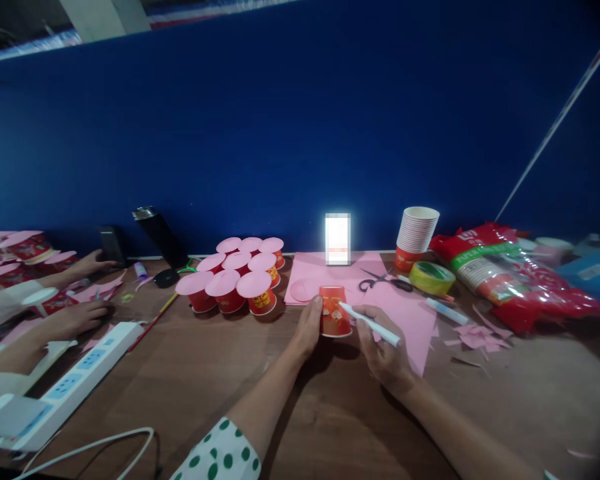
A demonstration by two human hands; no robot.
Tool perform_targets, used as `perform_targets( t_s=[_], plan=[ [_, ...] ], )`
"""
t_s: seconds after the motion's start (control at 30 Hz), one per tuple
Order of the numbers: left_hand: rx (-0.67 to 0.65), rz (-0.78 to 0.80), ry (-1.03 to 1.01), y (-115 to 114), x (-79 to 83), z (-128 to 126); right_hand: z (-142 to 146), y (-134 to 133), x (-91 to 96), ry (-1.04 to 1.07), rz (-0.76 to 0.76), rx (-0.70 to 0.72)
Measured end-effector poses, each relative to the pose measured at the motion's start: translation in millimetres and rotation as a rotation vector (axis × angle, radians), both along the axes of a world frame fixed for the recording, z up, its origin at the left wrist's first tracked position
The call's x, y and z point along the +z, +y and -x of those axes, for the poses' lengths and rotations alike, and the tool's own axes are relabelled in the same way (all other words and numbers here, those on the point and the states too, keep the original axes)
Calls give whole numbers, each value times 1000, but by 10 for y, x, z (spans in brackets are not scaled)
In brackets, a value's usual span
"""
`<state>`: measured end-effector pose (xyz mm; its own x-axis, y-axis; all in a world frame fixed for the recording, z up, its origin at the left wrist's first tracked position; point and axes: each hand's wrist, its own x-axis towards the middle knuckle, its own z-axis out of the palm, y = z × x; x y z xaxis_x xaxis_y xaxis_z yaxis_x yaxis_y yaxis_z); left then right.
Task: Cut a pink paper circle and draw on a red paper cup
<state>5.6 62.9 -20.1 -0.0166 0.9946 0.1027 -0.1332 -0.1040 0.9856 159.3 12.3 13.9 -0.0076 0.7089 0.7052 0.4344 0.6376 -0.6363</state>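
Note:
My left hand grips a red paper cup by its left side; the cup is upside down, its white rim towards the table. In my right hand is a white marker, its tip at the cup's side. Whether the tip touches the cup I cannot tell. Behind the cup lie pink paper sheets and a cut pink paper circle. Dark-handled scissors rest on the paper to the right. To the left stand several upside-down red cups topped with pink discs.
A lit phone stands at the back. On the right are stacked paper cups, a tape roll, a glue stick, paper scraps and a red cup bag. A co-worker's hands, a black flask and power strip are left.

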Motion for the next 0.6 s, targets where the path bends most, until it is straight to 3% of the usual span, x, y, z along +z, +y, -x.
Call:
perform_targets(
  t_s=[0.6],
  plan=[
    [27,3,45,-15,3,15,0,-5,-4,-1,19,22]
  ],
)
